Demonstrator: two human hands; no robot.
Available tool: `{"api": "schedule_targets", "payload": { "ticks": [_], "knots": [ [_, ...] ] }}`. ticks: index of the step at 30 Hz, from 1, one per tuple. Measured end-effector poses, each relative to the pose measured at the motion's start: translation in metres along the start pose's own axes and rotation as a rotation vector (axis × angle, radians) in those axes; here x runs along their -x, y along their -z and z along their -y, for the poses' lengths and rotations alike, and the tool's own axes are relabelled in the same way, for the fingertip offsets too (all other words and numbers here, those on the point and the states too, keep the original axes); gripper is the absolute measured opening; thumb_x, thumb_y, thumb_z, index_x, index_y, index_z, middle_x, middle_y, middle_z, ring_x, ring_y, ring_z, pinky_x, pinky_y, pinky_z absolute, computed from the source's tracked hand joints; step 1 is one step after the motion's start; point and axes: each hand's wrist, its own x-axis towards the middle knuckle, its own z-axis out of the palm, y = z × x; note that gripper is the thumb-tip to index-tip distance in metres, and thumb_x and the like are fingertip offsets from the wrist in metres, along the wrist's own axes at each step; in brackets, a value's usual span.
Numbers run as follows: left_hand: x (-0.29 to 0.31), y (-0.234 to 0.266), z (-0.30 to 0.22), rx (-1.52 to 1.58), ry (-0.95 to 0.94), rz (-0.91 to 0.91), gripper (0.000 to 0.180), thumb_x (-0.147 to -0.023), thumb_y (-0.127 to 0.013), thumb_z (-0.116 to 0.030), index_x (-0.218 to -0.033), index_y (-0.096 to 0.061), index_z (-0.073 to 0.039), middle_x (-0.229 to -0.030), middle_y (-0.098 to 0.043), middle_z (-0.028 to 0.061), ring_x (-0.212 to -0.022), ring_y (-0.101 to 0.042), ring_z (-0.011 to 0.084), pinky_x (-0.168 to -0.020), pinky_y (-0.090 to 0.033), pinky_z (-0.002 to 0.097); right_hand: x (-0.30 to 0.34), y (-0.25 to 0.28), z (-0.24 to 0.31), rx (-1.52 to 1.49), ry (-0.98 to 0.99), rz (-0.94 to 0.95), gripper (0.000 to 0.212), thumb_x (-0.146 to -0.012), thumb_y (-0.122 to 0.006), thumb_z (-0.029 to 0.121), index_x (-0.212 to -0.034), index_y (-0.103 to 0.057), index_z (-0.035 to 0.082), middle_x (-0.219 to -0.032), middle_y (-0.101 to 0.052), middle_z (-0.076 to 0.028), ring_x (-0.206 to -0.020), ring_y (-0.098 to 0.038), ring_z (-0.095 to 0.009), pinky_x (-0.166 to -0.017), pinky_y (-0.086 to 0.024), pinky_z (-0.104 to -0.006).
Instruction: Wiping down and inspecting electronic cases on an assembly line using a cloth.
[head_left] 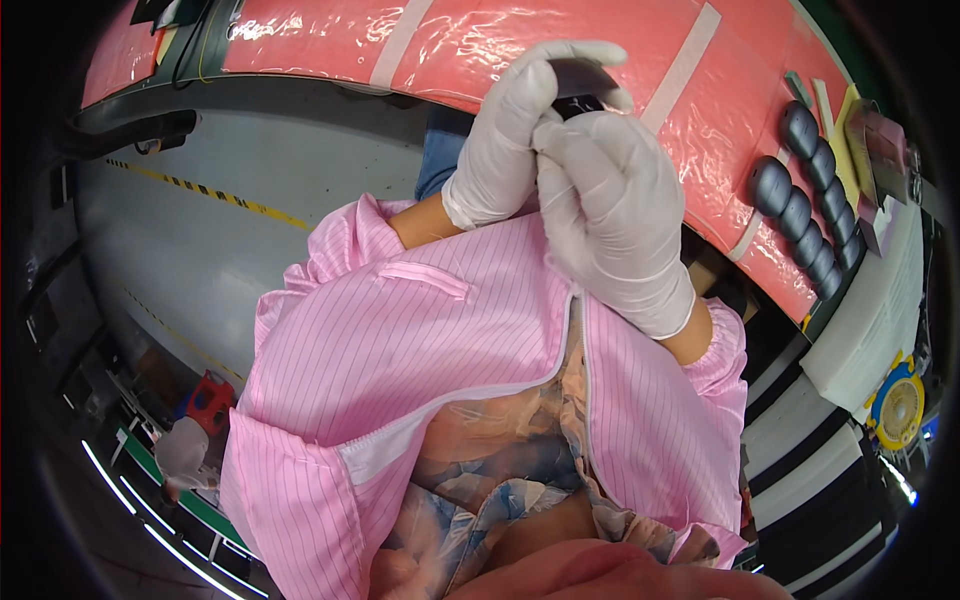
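White gloves cover both hands, raised close together over the near edge of the pink-covered table. My left hand (505,150) is closed round a dark, glossy curved piece (582,76), its fingers along the far side. A darker inside with small pale marks shows just below the piece's rim. My right hand (622,225) is right against it on the near side, thumb and fingers pinched together. What the right fingertips hold, if anything, is hidden. On the table to the right, several dark grey rounded shells (797,215) lie in two rows.
Pale strips cross the pink table cover (460,50). Beyond the shells are a yellow sheet (846,150) and a white foam-like block (868,310). A small yellow-and-blue fan (900,405) is at the far right. At the left, a black curved bar (130,135) stands over the grey floor.
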Motion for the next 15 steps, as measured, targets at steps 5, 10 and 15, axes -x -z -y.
{"api": "schedule_targets", "payload": {
  "ticks": [5, 10, 15],
  "knots": [
    [-0.003, 0.007, -0.006, 0.274, 0.106, 0.135, 0.090, -0.087, -0.035, -0.074, -0.130, -0.048, 0.004, -0.102, -0.065, 0.0160, -0.086, -0.064, 0.0175, -0.067, -0.050, 0.0265, 0.007, 0.028, -0.011, -0.543, -0.055, 0.283, 0.023, -0.079, -0.061, -0.008, -0.099, -0.064, 0.002, -0.079, -0.060, -0.008, -0.072, -0.059, -0.020, -0.065, -0.046, -0.0291],
    [-0.009, 0.012, -0.005, 0.234, 0.019, 0.188, 0.075, -0.091, -0.034, -0.070, -0.126, -0.054, -0.007, -0.098, -0.067, 0.0079, -0.082, -0.063, 0.0103, -0.063, -0.047, 0.0199, 0.033, 0.031, -0.017, -0.855, -0.670, 0.018, 0.019, -0.088, -0.057, -0.005, -0.103, -0.066, -0.001, -0.088, -0.061, -0.005, -0.073, -0.057, -0.010, -0.067, -0.046, -0.0222],
    [-0.004, 0.005, -0.004, 0.145, 0.004, 0.128, 0.090, -0.087, -0.030, -0.076, -0.129, -0.050, 0.002, -0.103, -0.066, 0.0124, -0.087, -0.064, 0.0151, -0.065, -0.049, 0.0221, 0.030, 0.023, -0.018, -0.726, -0.535, -0.051, 0.015, -0.090, -0.059, -0.001, -0.104, -0.065, -0.002, -0.091, -0.060, -0.004, -0.072, -0.056, -0.009, -0.066, -0.045, -0.0221]
  ]
}}
